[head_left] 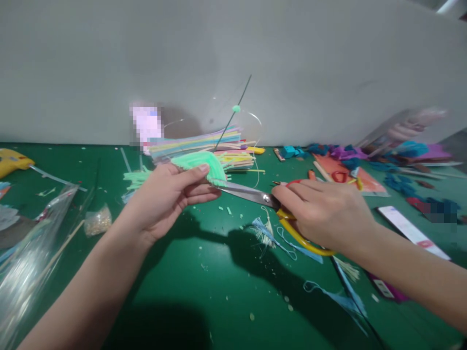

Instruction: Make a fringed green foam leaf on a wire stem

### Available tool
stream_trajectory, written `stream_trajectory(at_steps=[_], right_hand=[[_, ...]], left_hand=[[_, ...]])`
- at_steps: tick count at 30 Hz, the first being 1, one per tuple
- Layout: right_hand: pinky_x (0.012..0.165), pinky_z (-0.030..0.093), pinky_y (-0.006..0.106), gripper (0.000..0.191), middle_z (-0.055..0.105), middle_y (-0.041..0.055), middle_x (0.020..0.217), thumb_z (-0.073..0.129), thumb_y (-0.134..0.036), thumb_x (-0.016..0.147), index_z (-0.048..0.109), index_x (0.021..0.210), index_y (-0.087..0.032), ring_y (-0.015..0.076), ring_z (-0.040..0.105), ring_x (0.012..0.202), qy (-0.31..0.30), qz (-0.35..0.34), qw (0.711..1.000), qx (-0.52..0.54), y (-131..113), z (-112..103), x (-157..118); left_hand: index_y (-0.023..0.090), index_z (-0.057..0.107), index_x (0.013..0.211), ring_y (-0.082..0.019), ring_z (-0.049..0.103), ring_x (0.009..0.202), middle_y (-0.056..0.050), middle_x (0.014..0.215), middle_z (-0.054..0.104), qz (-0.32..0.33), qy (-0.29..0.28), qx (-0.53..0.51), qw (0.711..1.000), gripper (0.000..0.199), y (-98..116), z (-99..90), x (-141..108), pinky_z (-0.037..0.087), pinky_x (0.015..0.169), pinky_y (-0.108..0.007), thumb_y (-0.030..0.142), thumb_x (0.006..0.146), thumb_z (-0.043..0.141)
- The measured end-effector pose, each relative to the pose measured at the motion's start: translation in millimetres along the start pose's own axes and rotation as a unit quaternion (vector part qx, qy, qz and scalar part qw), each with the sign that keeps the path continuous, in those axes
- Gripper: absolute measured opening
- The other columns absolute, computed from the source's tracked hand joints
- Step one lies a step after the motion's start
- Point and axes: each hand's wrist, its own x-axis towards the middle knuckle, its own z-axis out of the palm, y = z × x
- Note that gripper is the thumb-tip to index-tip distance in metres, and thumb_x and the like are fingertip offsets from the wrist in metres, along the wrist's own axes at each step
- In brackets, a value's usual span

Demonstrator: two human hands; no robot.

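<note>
A light green, fuzzy fan-shaped piece (215,165), apparently made of pipe cleaners, is pinched between the thumb and fingers of my left hand (171,192). My right hand (321,209) grips the scissors (299,238), which have yellow and red handles. Their metal blades reach left to the lower edge of the green piece; whether they are cutting into it I cannot tell. Behind the piece a thin dark stem (245,90) slants up, with a small green tuft (236,109) on it. Bundles of pastel pipe cleaners (197,141) lie beyond my left hand.
A yellow glue gun (14,163) lies at the far left, near a small bag of beads (98,221) and clear plastic wrapping (40,272). Blue tassels (339,296) and a phone-like white slab (412,232) lie at right. Green scraps dot the green table (189,291).
</note>
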Motion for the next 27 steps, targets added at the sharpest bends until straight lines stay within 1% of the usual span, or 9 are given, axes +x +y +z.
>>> stream_trajectory(at_steps=[4,7,11,14,17,20,23,25,27], right_hand=[[0.050,0.026,0.029,0.027,0.057,-0.0006,0.052,0.048,-0.014,0.091,0.062,0.068,-0.018,0.0146,0.053,0.049,0.010,0.004,1.000,-0.001,-1,5,-3],[0.051,0.027,0.029,0.026,0.057,-0.0013,0.053,0.049,-0.017,0.092,0.061,0.068,-0.018,0.0146,0.054,0.050,0.007,0.010,1.000,0.000,0,6,-4],[0.055,0.030,0.028,0.023,0.054,-0.0016,0.052,0.055,-0.019,0.090,0.060,0.068,-0.018,0.0146,0.053,0.052,0.023,0.003,0.999,-0.033,2,8,-5],[0.057,0.030,0.030,0.025,0.056,0.0000,0.056,0.056,-0.032,0.091,0.061,0.071,-0.018,0.0160,0.053,0.055,0.022,0.003,0.999,-0.028,2,10,-6],[0.058,0.029,0.031,0.041,0.057,0.0018,0.059,0.051,-0.054,0.091,0.062,0.075,-0.017,0.0170,0.051,0.054,0.001,0.009,1.000,-0.006,-1,11,-6],[0.059,0.028,0.032,0.055,0.053,0.0008,0.056,0.044,-0.067,0.090,0.061,0.074,-0.018,0.0165,0.045,0.052,-0.014,0.011,1.000,0.001,-3,11,-4],[0.060,0.029,0.032,0.071,0.051,0.0025,0.057,0.034,-0.082,0.083,0.060,0.074,-0.017,0.0193,0.047,0.057,-0.037,0.029,0.999,-0.002,-6,11,-2],[0.060,0.031,0.033,0.081,0.052,0.0049,0.060,0.028,-0.089,0.076,0.061,0.076,-0.015,0.0218,0.050,0.061,-0.060,0.030,0.998,-0.006,-9,13,-1],[0.059,0.032,0.033,0.083,0.053,0.0056,0.061,0.028,-0.090,0.075,0.061,0.079,-0.014,0.0222,0.051,0.061,-0.080,0.016,0.997,-0.006,-13,15,0]], left_hand=[[0.004,0.073,0.074,-0.015,0.075,0.066,-0.010,0.070,0.076,0.000,-0.002,-0.006,1.000,0.020,-1,0.9,1,0.065,0.069,-0.025,0.009,0.090,0.062],[0.004,0.074,0.079,-0.016,0.075,0.067,-0.012,0.074,0.077,-0.001,0.004,0.002,1.000,0.017,0,2.6,0,0.065,0.070,-0.026,0.009,0.090,0.061],[0.005,0.073,0.088,-0.023,0.077,0.071,-0.015,0.079,0.078,0.004,0.014,-0.018,1.000,0.025,3,5.8,-2,0.066,0.066,-0.033,0.020,0.095,0.055],[0.004,0.073,0.095,-0.024,0.077,0.073,-0.017,0.086,0.078,0.005,0.013,-0.017,1.000,0.024,4,7.0,-2,0.066,0.067,-0.034,0.019,0.096,0.054],[0.004,0.074,0.095,-0.022,0.077,0.074,-0.017,0.090,0.079,0.009,0.007,-0.012,1.000,0.024,4,7.0,-3,0.066,0.068,-0.031,0.016,0.096,0.053],[0.006,0.074,0.096,-0.021,0.077,0.076,-0.016,0.093,0.079,0.016,-0.005,-0.021,1.000,0.026,4,6.9,-4,0.066,0.070,-0.031,0.017,0.097,0.051],[0.007,0.074,0.096,-0.020,0.077,0.077,-0.014,0.092,0.079,0.026,-0.002,-0.028,0.999,0.026,5,7.2,-4,0.065,0.070,-0.029,0.016,0.098,0.050],[0.007,0.074,0.097,-0.020,0.077,0.078,-0.013,0.091,0.079,0.030,0.008,-0.028,0.999,0.025,6,7.8,-4,0.065,0.070,-0.028,0.016,0.098,0.050],[0.007,0.073,0.099,-0.020,0.077,0.079,-0.014,0.092,0.079,0.032,0.012,-0.022,0.999,0.025,6,8.6,-4,0.065,0.071,-0.029,0.017,0.098,0.050]])
